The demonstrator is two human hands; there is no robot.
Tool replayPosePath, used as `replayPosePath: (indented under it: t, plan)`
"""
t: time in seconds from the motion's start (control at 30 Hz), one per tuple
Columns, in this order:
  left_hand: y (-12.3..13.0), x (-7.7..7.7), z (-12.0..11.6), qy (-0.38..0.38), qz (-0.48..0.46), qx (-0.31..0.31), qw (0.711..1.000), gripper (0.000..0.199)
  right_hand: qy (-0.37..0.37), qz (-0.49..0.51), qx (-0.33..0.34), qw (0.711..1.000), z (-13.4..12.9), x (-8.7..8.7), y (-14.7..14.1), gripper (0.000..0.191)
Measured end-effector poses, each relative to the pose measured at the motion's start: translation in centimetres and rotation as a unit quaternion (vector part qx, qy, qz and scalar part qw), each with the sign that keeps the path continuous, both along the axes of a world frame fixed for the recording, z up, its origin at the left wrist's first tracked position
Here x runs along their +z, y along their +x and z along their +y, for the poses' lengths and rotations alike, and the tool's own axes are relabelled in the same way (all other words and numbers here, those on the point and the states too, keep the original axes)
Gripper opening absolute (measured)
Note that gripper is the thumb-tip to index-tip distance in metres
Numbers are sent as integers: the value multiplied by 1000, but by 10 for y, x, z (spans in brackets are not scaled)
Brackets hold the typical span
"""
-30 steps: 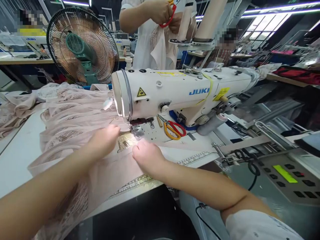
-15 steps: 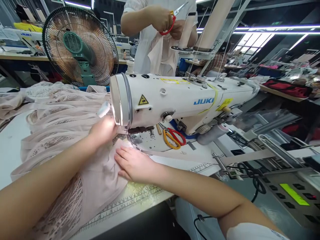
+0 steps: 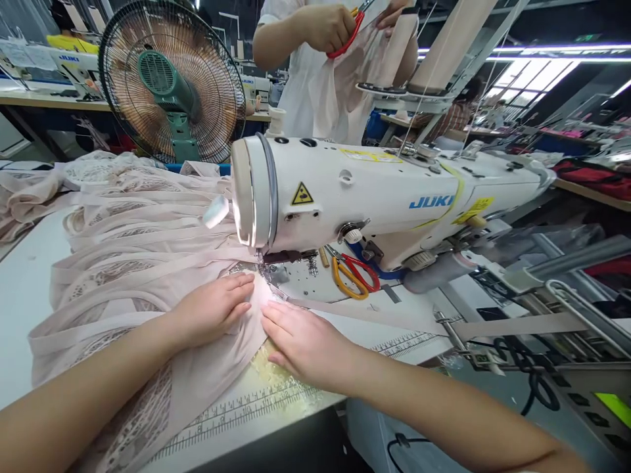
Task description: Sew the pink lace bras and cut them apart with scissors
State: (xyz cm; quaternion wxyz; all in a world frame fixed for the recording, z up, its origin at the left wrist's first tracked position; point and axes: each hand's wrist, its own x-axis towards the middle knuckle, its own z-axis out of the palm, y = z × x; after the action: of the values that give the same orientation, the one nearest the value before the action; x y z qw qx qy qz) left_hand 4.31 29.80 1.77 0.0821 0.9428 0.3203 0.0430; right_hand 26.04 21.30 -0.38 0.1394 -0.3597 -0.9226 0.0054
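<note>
Pale pink fabric with lace panels [image 3: 211,378] lies under the needle end of a white JUKI sewing machine [image 3: 320,190]. My left hand [image 3: 214,309] rests on this fabric in front of the needle, fingers stretched out and thumb apart. Close by on the right, my right hand [image 3: 308,341] lies flat over the fabric's edge with its fingertips near the presser foot. The needle tip itself is hard to make out. From the right, a narrow pale strip [image 3: 517,326] runs through a metal guide toward the needle area.
Scissors with orange and red handles [image 3: 350,279] lie beside the machine bed. More lacy fabric [image 3: 118,217] is heaped at the left. Behind stand a large fan [image 3: 170,85] and thread cones [image 3: 397,52]. A co-worker's hand [image 3: 328,27] holds red-handled scissors near pale cloth.
My left hand has come back from beside the machine head to the fabric in front of the needle. My right hand stays on the cloth. The view has shifted, so things sit further right.
</note>
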Motion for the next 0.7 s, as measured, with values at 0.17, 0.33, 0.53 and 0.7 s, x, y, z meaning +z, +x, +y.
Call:
replayPosePath:
  t: [0.17, 0.33, 0.53, 0.7]
  plan:
    - [4, 4, 2, -4, 21, 0, 1000, 46, 15, 8, -17, 1000, -8, -1, 7, 46]
    - [6, 1, 7, 6, 14, -9, 1000, 44, 17, -1, -26, 1000, -13, -2, 12, 45]
    - [6, -1, 10, 34, -8, -34, 999, 40, 13, -13, -28, 999, -15, -1, 15, 47]
    - [9, 1, 8, 48, -6, -44, 998, 38, 15, -23, -22, 999, -17, 2, 16, 47]
